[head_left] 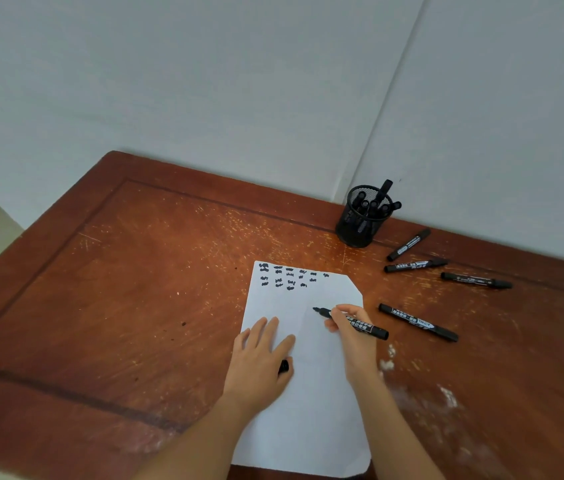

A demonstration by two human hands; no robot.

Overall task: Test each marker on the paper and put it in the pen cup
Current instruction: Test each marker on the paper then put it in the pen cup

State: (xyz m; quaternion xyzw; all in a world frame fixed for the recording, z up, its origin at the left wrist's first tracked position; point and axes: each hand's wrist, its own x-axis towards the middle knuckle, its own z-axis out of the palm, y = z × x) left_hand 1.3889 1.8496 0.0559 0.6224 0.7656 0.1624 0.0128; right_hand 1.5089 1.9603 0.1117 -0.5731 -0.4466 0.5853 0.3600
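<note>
We are looking down at a worn reddish-brown wooden table with a scratched top, filling the lower two thirds of the frame beneath a plain pale grey wall. A white sheet of paper is lying on it at lower centre, with its upper right corner folded or cut off and rows of short black test scribbles sitting along its top edge.

Our left hand is resting flat on the left part of the paper, fingers spread and pressing it down, while a small black marker cap is peeking out by the thumb, held against the palm. Our right hand is closing its fingers around an uncapped black marker with a white label, its tip pointing to the upper left and hovering at or just above the blank middle of the sheet; we cannot tell whether the tip is touching.

A round black wire-mesh pen cup is standing upright in the upper right of the table, near the wall, and several capped black markers are standing in it.

To the right of the paper, four more black markers are lying loose on the wood, well apart from the cup's opening: one just beside the cup, one below it, one further right, and one nearest our right hand.
</note>
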